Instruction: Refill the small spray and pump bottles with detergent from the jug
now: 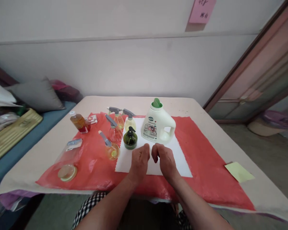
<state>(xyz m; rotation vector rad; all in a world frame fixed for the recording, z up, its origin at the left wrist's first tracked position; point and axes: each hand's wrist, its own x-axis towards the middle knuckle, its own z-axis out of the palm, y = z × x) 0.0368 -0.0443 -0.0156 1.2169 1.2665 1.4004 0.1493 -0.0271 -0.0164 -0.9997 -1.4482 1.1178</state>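
My left hand [139, 160] and my right hand [166, 159] are above a white sheet [156, 167], a small gap between them. The fingers of both are curled in, and nothing shows in either. Just beyond them stands a large pale green detergent jug [163, 126] with a green piece [156, 103] in its mouth. A dark green pump bottle [130, 140] is nearest my left hand. Further left are a clear spray bottle [113, 152] with some yellow liquid, a pinkish one [115, 133], an orange-tinted one [119, 120] and a pale yellow one [130, 124].
Red plastic sheeting [206, 172] covers much of the table [261, 195]. On the left are an amber liquid bottle [79, 122], a clear packet [73, 145] and a round lidded tub [67, 172]. A yellow paper note [240, 172] lies at the right. Behind rises a wall [105, 70].
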